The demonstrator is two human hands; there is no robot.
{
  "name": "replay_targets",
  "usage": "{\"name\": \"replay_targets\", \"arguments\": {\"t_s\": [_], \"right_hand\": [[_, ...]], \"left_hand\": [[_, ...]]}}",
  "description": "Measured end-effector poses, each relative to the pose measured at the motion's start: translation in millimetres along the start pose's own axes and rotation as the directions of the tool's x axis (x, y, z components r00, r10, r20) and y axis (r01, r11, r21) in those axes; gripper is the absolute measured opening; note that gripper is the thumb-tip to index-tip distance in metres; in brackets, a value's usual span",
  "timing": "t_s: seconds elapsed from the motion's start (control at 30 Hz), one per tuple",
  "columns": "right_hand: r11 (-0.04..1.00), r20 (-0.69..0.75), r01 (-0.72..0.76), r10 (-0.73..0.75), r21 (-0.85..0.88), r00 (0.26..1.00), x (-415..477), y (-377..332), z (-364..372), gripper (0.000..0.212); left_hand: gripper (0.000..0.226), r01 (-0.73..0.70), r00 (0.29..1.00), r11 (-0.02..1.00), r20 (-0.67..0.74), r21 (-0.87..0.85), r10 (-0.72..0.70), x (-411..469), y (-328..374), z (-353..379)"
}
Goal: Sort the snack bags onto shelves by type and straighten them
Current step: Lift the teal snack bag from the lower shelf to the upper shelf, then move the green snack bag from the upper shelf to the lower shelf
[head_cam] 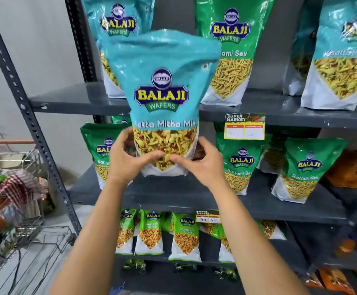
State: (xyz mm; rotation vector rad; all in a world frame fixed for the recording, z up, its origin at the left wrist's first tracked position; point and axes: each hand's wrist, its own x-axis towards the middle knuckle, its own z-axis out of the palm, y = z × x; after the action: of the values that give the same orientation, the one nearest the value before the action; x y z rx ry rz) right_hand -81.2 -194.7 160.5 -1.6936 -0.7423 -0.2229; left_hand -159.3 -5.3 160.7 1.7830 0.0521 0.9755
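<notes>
You are holding a teal Balaji Wafers bag (pixel 162 99) upright in the centre of the frame, its lower half pinched between both hands: your left hand (pixel 126 158) wraps the bag's left edge with the thumb across the clear window, and your right hand (pixel 198 165) grips the right edge the same way, the two thumbs nearly meeting over the white bottom. The front reads "BALAJI WAFERS" and below it "…atta Mitha Mix", the first letters hidden by your left fingers. The bag's base sits just above the middle shelf (pixel 173 194), a dark grey metal board; I cannot tell whether it touches. On the top shelf (pixel 67 101) stand another teal bag (pixel 113 28) at upper left, a green "Ratlami Sev" bag (pixel 228 52) right of centre, and a teal "Khatta Mitha" bag (pixel 341 60) at upper right. On the middle shelf green Ratlami Sev bags stand at left (pixel 101 150) and right (pixel 309 169), and an orange bag (pixel 351 169) lies at the far right edge. A yellow price tag (pixel 245 126) headed "SUPER MARKET" hangs from the top shelf's front edge; its prices are too blurred to read. The lower shelf holds smaller green "Chana Jor Garam" packs (pixel 186 237) with a second tag (pixel 207 216) above them. At left, the rack's perforated grey upright (pixel 24 107) runs diagonally before a plain pale wall, and a wire shopping cart (pixel 20 209) with mixed packets fills the lower left.
</notes>
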Motion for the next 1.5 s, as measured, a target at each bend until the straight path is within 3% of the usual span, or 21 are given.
{"name": "replay_targets", "arguments": {"t_s": [0.17,0.23,0.37,0.53,0.67,0.73,0.9,1.0,1.13,1.27,1.4,1.5], "right_hand": [[0.987,-0.069,0.107,-0.116,-0.118,0.991,47,-46,-27,0.066],[0.988,-0.082,0.109,-0.118,-0.105,0.990,66,-60,-35,0.066],[0.990,-0.128,0.094,-0.107,-0.100,0.986,98,-77,-42,0.072],[0.986,-0.192,0.086,-0.113,-0.144,0.975,128,-78,-32,0.063],[0.977,-0.190,0.055,-0.095,-0.204,0.977,149,-71,-21,0.060],[0.975,-0.195,0.030,-0.074,-0.221,0.978,157,-65,-16,0.059],[0.973,-0.212,-0.002,-0.048,-0.231,0.976,174,-52,-5,0.058],[0.963,-0.180,0.004,-0.054,-0.269,0.982,178,-51,-3,0.052],[0.887,-0.166,0.003,-0.089,-0.461,0.982,176,-54,-6,0.052],[0.828,-0.188,0.011,-0.141,-0.560,0.972,160,-50,-33,0.046],[0.800,-0.283,-0.036,-0.170,-0.599,0.944,149,-27,-82,0.038],[0.805,-0.347,-0.076,-0.167,-0.589,0.923,150,-16,-115,0.040]], "left_hand": [[0.088,-0.073,0.995,0.995,-0.075,-0.063,0.069,44,47,10],[0.090,-0.091,0.992,0.994,-0.094,-0.066,0.084,63,62,15],[0.074,-0.098,0.990,0.995,-0.106,-0.008,0.097,100,77,23],[0.065,-0.111,0.988,0.988,-0.101,0.105,0.121,131,73,27],[0.111,-0.072,0.996,0.967,-0.036,0.245,0.083,147,69,22],[0.118,-0.023,1.000,0.964,-0.004,0.263,0.025,150,66,22],[0.095,0.036,0.999,0.944,0.001,0.329,-0.039,162,58,31],[0.097,0.042,0.999,0.935,0.002,0.352,-0.046,166,54,33],[0.094,-0.033,0.984,0.909,-0.148,0.416,0.103,164,44,33],[0.067,-0.150,0.885,0.858,-0.319,0.492,0.338,153,39,45],[0.024,-0.355,0.814,0.726,-0.187,0.590,0.550,139,55,77],[0.017,-0.528,0.781,0.667,-0.007,0.525,0.624,135,73,116]]}}
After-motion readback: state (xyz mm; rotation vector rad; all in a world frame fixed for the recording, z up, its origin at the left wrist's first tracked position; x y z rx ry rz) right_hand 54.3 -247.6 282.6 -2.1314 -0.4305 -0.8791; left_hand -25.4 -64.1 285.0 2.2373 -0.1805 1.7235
